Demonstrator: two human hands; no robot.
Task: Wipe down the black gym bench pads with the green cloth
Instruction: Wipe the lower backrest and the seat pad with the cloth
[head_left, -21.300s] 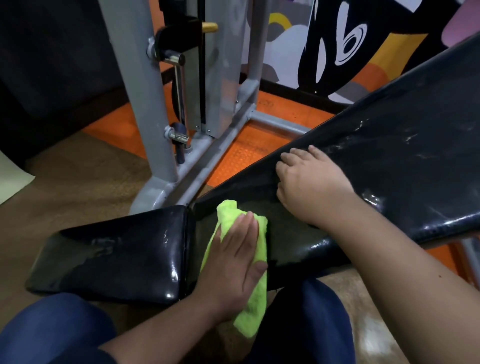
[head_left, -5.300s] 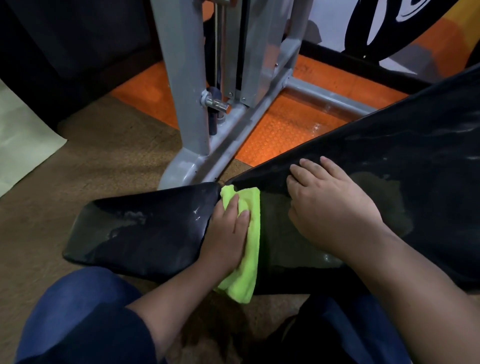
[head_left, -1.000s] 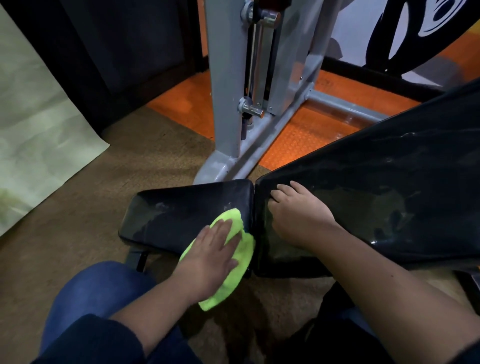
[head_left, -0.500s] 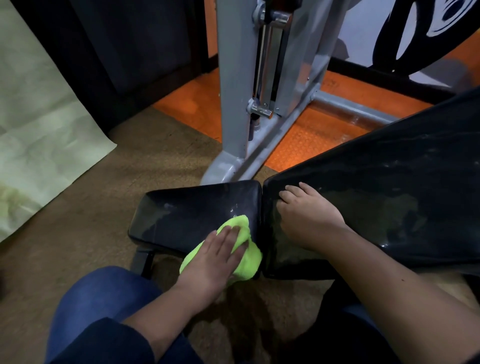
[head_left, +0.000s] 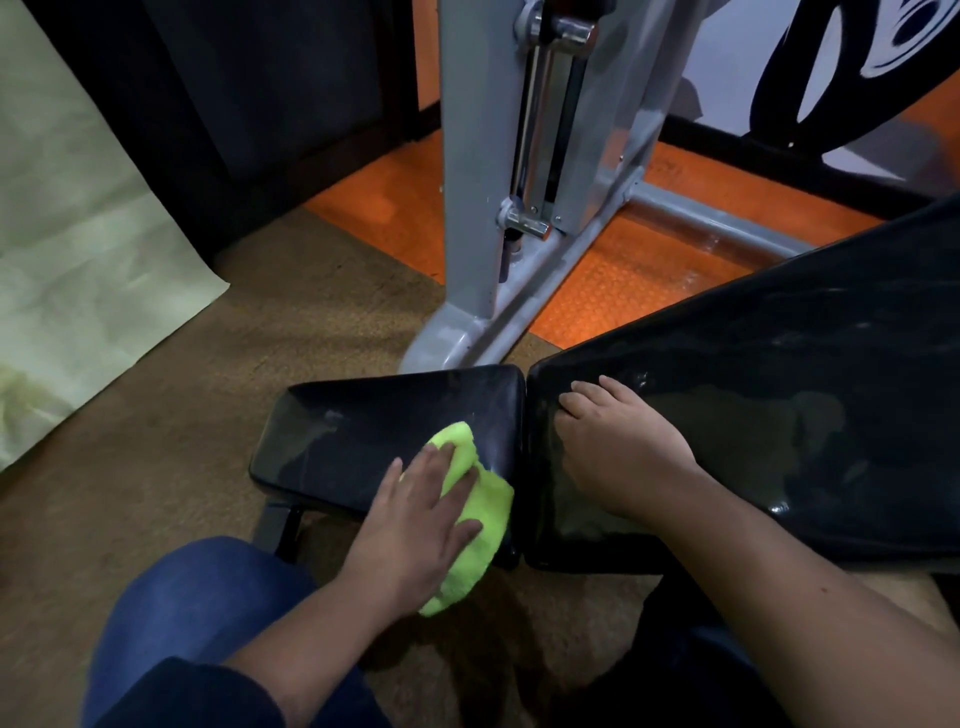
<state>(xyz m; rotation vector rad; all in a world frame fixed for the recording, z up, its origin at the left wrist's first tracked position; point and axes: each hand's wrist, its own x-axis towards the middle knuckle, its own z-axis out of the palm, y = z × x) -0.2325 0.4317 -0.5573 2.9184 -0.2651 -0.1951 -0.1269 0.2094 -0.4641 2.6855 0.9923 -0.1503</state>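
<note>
The left hand (head_left: 421, 525) lies palm-down on the green cloth (head_left: 480, 512), fingers spread and pressing it flat against the near right corner of the small black seat pad (head_left: 363, 431); its grip is wide and flat, pinning the cloth rather than closing around it. The cloth is bunched, one lump poking out beyond the fingertips onto the pad's top and its lower end hanging past the pad's near edge, just beside the narrow gap that splits the seat pad from the long back pad (head_left: 779, 415). The right hand (head_left: 618, 447) rests on the low end of that back pad, close to the gap, fingers together and slightly curled, palm down on the vinyl; it holds nothing, and its grip is loose and open against the surface. The back pad slopes upward to the right and out of view, its shiny surface showing streaks and smears. The seat pad sits roughly level, with faint whitish marks toward its left half. Both forearms reach in from the bottom of the view, and a knee in blue trousers (head_left: 197, 597) shows below the left arm. Behind the pads stands a grey metal machine frame (head_left: 472, 208) with a chrome pin near its base, set on an orange floor mat (head_left: 623, 275). The ground under the bench is brown carpet (head_left: 156, 441), and a pale green sheet (head_left: 67, 234) lies at the far left.
</note>
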